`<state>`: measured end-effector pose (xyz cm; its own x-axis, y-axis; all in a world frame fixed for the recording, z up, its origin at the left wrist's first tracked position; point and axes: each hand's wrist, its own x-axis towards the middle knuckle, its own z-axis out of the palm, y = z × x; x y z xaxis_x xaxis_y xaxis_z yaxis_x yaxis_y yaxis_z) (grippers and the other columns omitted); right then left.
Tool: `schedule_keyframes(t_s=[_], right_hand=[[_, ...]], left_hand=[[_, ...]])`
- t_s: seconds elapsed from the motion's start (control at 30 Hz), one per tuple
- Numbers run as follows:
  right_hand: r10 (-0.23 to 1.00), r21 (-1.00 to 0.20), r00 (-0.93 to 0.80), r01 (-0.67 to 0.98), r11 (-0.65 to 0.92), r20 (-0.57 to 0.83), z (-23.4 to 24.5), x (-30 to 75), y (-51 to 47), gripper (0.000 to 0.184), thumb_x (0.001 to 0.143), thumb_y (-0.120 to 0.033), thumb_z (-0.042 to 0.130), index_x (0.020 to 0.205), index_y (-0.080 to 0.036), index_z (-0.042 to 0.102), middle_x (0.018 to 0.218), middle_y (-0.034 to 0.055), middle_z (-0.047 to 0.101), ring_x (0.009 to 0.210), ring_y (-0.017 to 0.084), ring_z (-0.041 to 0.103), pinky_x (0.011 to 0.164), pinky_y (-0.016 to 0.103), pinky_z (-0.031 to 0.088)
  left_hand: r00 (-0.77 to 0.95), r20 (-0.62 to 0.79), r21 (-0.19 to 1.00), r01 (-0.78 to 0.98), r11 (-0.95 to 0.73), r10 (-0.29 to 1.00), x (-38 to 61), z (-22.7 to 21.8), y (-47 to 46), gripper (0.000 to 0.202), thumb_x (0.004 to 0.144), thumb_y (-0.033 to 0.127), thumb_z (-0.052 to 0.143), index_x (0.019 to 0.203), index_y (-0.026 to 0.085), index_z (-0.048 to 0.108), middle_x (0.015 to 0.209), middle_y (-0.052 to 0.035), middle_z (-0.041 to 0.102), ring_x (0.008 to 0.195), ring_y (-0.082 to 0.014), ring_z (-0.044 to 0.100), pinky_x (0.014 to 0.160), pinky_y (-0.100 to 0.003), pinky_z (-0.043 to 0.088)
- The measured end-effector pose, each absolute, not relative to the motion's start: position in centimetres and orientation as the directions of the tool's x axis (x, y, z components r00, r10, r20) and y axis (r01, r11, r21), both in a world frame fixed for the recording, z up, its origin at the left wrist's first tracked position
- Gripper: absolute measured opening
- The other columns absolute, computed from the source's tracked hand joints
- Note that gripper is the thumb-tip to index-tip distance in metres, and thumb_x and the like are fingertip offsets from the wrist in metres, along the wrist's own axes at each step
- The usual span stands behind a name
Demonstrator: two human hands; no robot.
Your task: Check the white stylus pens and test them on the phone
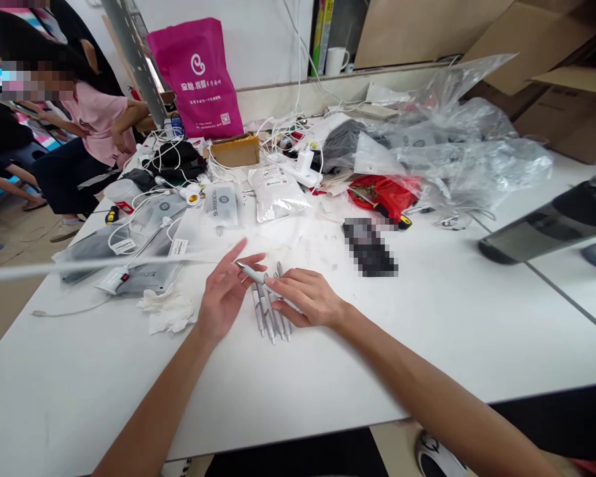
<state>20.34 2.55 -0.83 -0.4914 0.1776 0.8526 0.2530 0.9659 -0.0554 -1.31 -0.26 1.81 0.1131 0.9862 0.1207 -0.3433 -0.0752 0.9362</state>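
White retractable pen point(252, 273) lies beneath the slightly curled fingers of the right hand point(305, 298), grip unclear; its tip sits beside the open, empty left hand point(223, 298), above a loose fan of matching pens point(271, 311) on the white desk point(79, 371).

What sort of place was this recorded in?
Probably a workroom for packing or handling small goods: a long white table holds a row of white ballpoint pens, tangled white cables and crumpled clear plastic bags, with brown cardboard boxes behind.
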Motion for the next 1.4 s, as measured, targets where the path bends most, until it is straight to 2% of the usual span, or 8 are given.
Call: schedule_keyframes(t_s=[0.17,0.37,0.47,0.57,0.73,0.93,1.23,1.4], right_hand=[[0.332,-0.202,-0.526,0.289,0.936,0.783,-1.0,20.3,2.8,0.057,0.108,-0.021,0.059,0.163,-0.021,0.043,0.097,0.0049,0.077,0.075,0.016,0.066,0.068,0.031,0.055],[0.483,-0.377,-0.450,0.310,0.873,0.751,-1.6,20.5,3.3,0.031,0.106,-0.031,0.067,0.133,-0.017,0.071,0.088,0.0051,0.076,0.073,0.015,0.068,0.066,0.028,0.054],[0.575,-0.483,-0.405,0.313,0.818,0.711,-1.8,21.0,3.7,0.023,0.107,-0.033,0.066,0.121,-0.017,0.075,0.084,0.0041,0.074,0.067,0.013,0.065,0.063,0.027,0.053],[0.661,-0.543,-0.450,0.378,0.750,0.600,-1.7,21.4,4.0,0.029,0.113,-0.033,0.053,0.129,-0.018,0.071,0.093,0.0064,0.074,0.071,0.013,0.064,0.066,0.028,0.052],[0.722,-0.546,-0.531,0.479,0.687,0.443,-1.6,21.4,4.0,0.037,0.117,-0.031,0.034,0.132,-0.017,0.065,0.100,0.0079,0.068,0.076,0.015,0.061,0.069,0.028,0.049],[0.736,-0.517,-0.526,0.526,0.676,0.427,-1.7,21.2,3.7,0.034,0.117,-0.041,0.041,0.119,-0.018,0.067,0.095,0.0059,0.073,0.073,0.014,0.060,0.066,0.027,0.039],[0.696,-0.488,-0.574,0.501,0.715,0.430,-1.9,21.1,3.5,0.041,0.119,-0.042,0.036,0.111,-0.018,0.068,0.080,0.0020,0.069,0.064,0.012,0.055,0.062,0.027,0.035],[0.655,-0.414,-0.580,0.508,0.755,0.484,-2.3,20.8,3.4,0.043,0.119,-0.043,0.037,0.111,-0.016,0.069,0.080,0.0030,0.070,0.065,0.013,0.058,0.062,0.028,0.036]], left_hand=[[0.006,0.026,0.923,-0.384,-0.022,1.000,-1.4,1.0,-0.3,0.028,0.092,0.047,0.084,0.105,0.022,0.084,0.106,-0.0103,0.081,0.096,-0.0227,0.073,0.075,-0.033,0.058],[-0.076,-0.012,0.924,-0.381,-0.018,0.997,-1.2,-0.1,0.1,0.027,0.091,0.046,0.086,0.102,0.022,0.082,0.107,-0.0088,0.080,0.101,-0.0216,0.073,0.075,-0.031,0.057],[-0.126,-0.007,0.930,-0.366,-0.039,0.992,-1.4,-0.3,0.3,0.023,0.093,0.044,0.084,0.102,0.023,0.081,0.111,-0.0083,0.080,0.102,-0.0220,0.074,0.076,-0.032,0.058],[-0.112,0.002,0.943,-0.332,-0.039,0.994,-1.6,-0.4,0.4,0.024,0.094,0.043,0.084,0.103,0.021,0.080,0.116,-0.0102,0.080,0.107,-0.0247,0.075,0.078,-0.033,0.060],[-0.039,0.015,0.950,-0.311,-0.027,0.999,-1.5,-0.3,0.2,0.025,0.096,0.041,0.082,0.109,0.020,0.081,0.124,-0.0122,0.080,0.114,-0.0267,0.076,0.087,-0.037,0.063],[-0.043,-0.005,0.966,-0.259,-0.007,0.999,-1.1,-0.2,0.0,0.039,0.092,0.045,0.085,0.120,0.019,0.081,0.121,-0.0144,0.082,0.114,-0.0296,0.077,0.093,-0.044,0.065],[-0.083,0.088,0.993,-0.065,-0.094,0.993,-1.5,-0.1,-0.1,0.030,0.093,0.047,0.083,0.097,0.017,0.080,0.094,-0.0096,0.082,0.076,-0.0205,0.071,0.073,-0.035,0.057],[-0.080,0.155,0.984,0.105,-0.146,0.985,-1.8,0.3,-0.3,0.035,0.098,0.054,0.075,0.089,0.020,0.074,0.073,-0.0030,0.066,0.067,-0.0168,0.056,0.064,-0.030,0.044]])
